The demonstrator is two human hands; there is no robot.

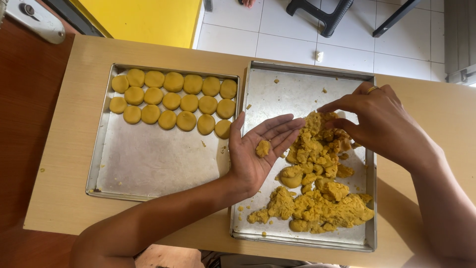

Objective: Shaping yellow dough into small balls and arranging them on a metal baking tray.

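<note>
My left hand (258, 151) lies palm up between two metal trays, with a small lump of yellow dough (263, 148) resting on the palm. My right hand (379, 121), a ring on one finger, reaches from the right and pinches at the top of a crumbly pile of yellow dough (317, 183). The pile sits in the right metal tray (292, 89). The left metal tray (148, 164) holds several flattened round dough discs (173, 101) in rows along its far edge.
Both trays rest on a light wooden table (64, 149). Beyond its far edge are a white tiled floor (277, 25), black chair legs (322, 15) and a yellow panel (144, 17). Dough crumbs are scattered in the right tray.
</note>
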